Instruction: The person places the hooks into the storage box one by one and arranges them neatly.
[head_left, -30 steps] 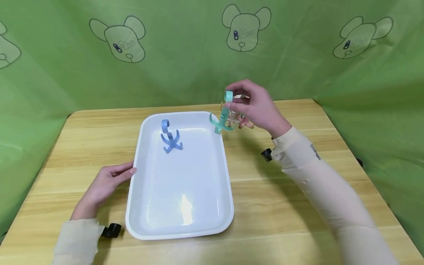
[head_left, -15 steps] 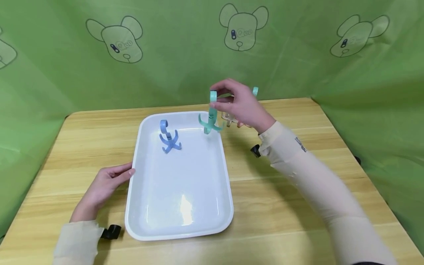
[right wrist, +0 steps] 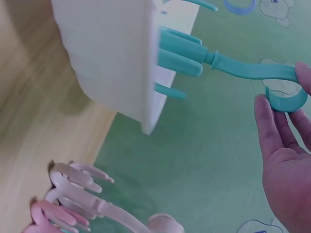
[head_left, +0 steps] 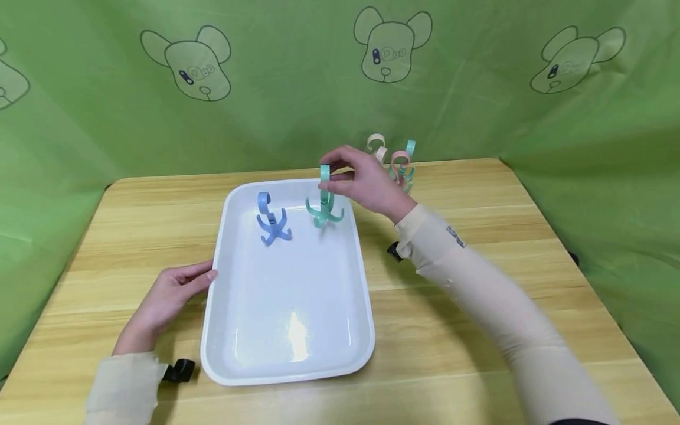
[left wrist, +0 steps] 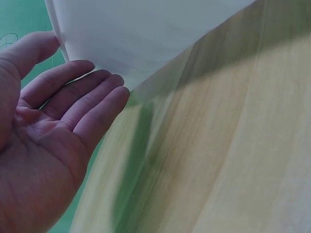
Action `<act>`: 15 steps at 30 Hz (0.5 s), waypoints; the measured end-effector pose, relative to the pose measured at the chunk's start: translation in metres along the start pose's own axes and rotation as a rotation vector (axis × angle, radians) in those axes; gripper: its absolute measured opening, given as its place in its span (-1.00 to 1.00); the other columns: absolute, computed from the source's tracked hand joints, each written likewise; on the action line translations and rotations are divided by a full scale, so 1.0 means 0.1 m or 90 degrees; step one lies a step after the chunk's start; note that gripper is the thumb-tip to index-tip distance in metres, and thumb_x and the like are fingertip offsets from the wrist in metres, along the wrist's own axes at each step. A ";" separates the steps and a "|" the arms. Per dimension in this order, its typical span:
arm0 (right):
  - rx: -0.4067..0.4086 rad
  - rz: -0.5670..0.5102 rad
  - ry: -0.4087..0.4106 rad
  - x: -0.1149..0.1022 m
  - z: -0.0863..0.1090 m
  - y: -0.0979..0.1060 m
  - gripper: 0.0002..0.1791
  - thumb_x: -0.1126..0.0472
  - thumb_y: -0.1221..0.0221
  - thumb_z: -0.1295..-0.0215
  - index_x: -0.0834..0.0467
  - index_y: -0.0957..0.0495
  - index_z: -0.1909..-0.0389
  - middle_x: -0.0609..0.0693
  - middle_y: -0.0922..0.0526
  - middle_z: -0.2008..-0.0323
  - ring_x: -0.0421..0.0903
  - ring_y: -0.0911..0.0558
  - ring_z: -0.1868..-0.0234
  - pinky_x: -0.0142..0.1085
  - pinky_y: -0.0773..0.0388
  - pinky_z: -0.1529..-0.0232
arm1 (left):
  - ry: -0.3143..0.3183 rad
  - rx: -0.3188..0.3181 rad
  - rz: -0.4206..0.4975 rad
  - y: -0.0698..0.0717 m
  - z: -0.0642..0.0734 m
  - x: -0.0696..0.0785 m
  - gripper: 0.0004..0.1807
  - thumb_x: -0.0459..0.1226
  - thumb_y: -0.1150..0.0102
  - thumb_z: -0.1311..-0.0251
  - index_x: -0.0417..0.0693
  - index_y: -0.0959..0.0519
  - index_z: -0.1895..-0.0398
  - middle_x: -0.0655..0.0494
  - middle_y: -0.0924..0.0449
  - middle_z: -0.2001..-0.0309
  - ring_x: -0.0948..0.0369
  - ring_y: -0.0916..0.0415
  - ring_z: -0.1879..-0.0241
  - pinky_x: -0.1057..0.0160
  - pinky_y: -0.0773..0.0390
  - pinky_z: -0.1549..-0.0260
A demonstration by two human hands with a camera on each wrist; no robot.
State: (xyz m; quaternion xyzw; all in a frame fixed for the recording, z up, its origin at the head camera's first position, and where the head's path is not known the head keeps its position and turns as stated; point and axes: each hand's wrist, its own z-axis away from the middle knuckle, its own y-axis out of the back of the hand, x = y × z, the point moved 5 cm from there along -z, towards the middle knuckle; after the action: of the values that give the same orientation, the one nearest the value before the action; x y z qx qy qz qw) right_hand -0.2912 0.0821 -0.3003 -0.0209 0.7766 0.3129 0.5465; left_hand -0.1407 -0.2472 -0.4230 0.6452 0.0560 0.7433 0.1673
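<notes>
My right hand (head_left: 366, 180) pinches a teal rotating hanger hook (head_left: 323, 219) by its curved top. Its prongs point down, inside the far right part of the white tray (head_left: 289, 295). In the right wrist view, fingers and thumb hold the loop of the teal hook (right wrist: 252, 71), while the tray wall (right wrist: 109, 58) hides part of the prongs. At the tray's left side, my left hand (head_left: 172, 295) holds the rim, thumb over it and fingers against the outer wall, as the left wrist view also shows. A blue hanger hook (head_left: 274, 227) stands upright in the tray's far left part.
Behind my right hand, near the table's far edge, stand a pink hook (head_left: 399, 158), a cream hook (head_left: 376, 140) and another teal hook (head_left: 411, 147). A green curtain (head_left: 297, 118) borders the wooden table (head_left: 451, 354) at the back and sides.
My right hand has carried the teal hook leftward from above the tray's right rim, then lowered it inside the tray. My left hand and the blue hook have stayed in place.
</notes>
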 end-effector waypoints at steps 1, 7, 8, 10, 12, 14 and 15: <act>-0.005 0.014 0.001 0.01 0.00 -0.02 -0.58 0.26 -0.38 -0.21 0.25 -0.53 -0.07 0.01 -0.53 0.05 -0.10 -0.55 -0.03 -0.32 -0.52 -0.08 | -0.001 0.003 0.000 0.01 0.00 0.00 -0.42 -0.08 -0.16 -0.39 -0.37 -0.44 -0.25 -0.21 -0.50 -0.18 0.40 -0.47 -0.08 0.44 -0.48 0.01; -0.002 0.071 -0.003 0.06 0.04 -0.05 -0.57 0.24 -0.38 -0.21 0.22 -0.52 -0.08 -0.04 -0.54 0.04 -0.12 -0.55 -0.03 -0.39 -0.51 -0.06 | -0.002 0.000 0.016 -0.03 -0.04 0.02 -0.43 -0.09 -0.18 -0.37 -0.36 -0.46 -0.25 -0.21 -0.49 -0.19 0.32 -0.47 -0.12 0.42 -0.49 0.00; -0.001 0.070 -0.005 0.08 0.04 -0.06 -0.56 0.26 -0.38 -0.21 0.24 -0.52 -0.08 -0.03 -0.54 0.04 -0.11 -0.55 -0.03 -0.39 -0.51 -0.06 | -0.001 -0.003 0.019 -0.04 -0.04 0.02 -0.43 -0.10 -0.18 -0.37 -0.36 -0.46 -0.25 -0.21 -0.49 -0.19 0.29 -0.46 -0.13 0.42 -0.48 -0.01; 0.006 0.066 -0.007 0.11 0.05 -0.08 -0.56 0.27 -0.37 -0.21 0.25 -0.51 -0.08 -0.02 -0.54 0.04 -0.11 -0.56 -0.03 -0.39 -0.52 -0.05 | 0.001 -0.002 0.020 -0.04 -0.04 0.03 -0.45 -0.11 -0.19 -0.37 -0.36 -0.47 -0.24 -0.20 -0.49 -0.19 0.22 -0.45 -0.17 0.41 -0.48 -0.01; 0.006 0.061 -0.009 0.13 0.05 -0.11 -0.56 0.28 -0.37 -0.21 0.25 -0.51 -0.09 -0.02 -0.53 0.04 -0.10 -0.56 -0.03 -0.40 -0.52 -0.05 | 0.006 0.002 0.014 -0.03 -0.02 0.02 -0.45 -0.11 -0.19 -0.37 -0.36 -0.47 -0.23 -0.20 -0.49 -0.19 0.17 -0.43 -0.19 0.43 -0.47 -0.01; 0.005 0.058 -0.007 0.15 0.03 -0.15 -0.56 0.29 -0.37 -0.21 0.26 -0.50 -0.09 -0.01 -0.53 0.04 -0.10 -0.56 -0.02 -0.39 -0.52 -0.05 | 0.010 0.008 0.010 0.00 0.00 0.02 -0.45 -0.11 -0.19 -0.37 -0.37 -0.47 -0.23 -0.20 -0.49 -0.19 0.14 -0.42 -0.20 0.44 -0.46 -0.01; 0.005 0.058 -0.006 0.16 0.02 -0.17 -0.56 0.29 -0.37 -0.21 0.25 -0.50 -0.08 -0.02 -0.53 0.05 -0.10 -0.56 -0.02 -0.39 -0.52 -0.05 | 0.010 0.011 0.006 0.02 0.01 0.01 -0.45 -0.11 -0.19 -0.37 -0.37 -0.46 -0.24 -0.20 -0.50 -0.19 0.13 -0.42 -0.20 0.44 -0.46 -0.01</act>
State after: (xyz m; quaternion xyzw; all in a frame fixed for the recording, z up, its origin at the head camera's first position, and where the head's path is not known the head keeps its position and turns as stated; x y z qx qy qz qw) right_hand -0.2892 0.0743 -0.3220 0.0181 0.7753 0.3345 0.5354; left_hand -0.1402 -0.2485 -0.4211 0.6409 0.0605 0.7489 0.1576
